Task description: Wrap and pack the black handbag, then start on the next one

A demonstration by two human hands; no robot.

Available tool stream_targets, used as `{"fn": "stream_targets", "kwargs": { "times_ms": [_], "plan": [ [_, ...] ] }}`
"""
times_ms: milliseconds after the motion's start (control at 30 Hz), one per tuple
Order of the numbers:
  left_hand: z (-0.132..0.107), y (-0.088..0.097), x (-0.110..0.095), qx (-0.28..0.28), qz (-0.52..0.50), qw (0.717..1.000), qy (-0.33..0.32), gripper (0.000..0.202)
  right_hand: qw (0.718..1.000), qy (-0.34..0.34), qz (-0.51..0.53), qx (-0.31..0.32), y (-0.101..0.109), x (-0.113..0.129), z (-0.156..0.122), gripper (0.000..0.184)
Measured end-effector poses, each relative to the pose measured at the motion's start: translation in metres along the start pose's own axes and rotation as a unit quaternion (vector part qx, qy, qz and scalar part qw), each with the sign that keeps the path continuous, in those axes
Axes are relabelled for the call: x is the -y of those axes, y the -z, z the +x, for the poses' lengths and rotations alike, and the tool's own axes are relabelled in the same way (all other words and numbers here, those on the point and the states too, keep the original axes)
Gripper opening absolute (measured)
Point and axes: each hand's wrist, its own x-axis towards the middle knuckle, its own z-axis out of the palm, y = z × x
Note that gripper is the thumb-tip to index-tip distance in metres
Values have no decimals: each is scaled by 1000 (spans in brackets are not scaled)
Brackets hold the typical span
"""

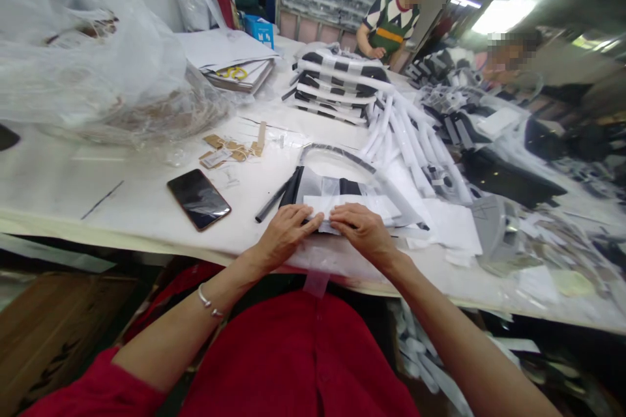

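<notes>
- A bagged garment (pixel 327 187), folded black and white in clear film, is laid at the near edge of the table (pixel 98 176), its long axis running away from that edge.
- The left hand (pixel 286 228) is spread flat on the bag's near end, fingers stretched towards a white fold (pixel 357 205).
- The right hand (pixel 364 229) is set just beside it, fingers curled down onto the same fold; whether anything is pinched cannot be told.
- The garment is touched by both hands alike, with the rest of it lying straight ahead of them.
- A phone (pixel 199 199) and a dark pen (pixel 270 203) are left nearer the left hand.
</notes>
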Motion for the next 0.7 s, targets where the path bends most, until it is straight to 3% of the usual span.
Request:
{"fn": "stream_targets", "kwargs": {
  "times_ms": [167,300,367,567,700],
  "plan": [
    [17,25,-5,78,-19,997,-1,42,998,47,7,-44,-12,-5,-14,9],
    [25,21,-5,52,-46,997,-45,25,996,70,10,-49,-10,-6,-18,7],
    [23,12,-2,34,-92,994,-54,27,996,71,0,-49,-11,-5,-19,6],
    [23,12,0,49,-207,977,30,27,994,62,-64,-59,-22,3,-21,4],
    [29,11,-10,33,-172,981,78,22,990,56,-104,-79,-27,6,-19,7]
  ]
}}
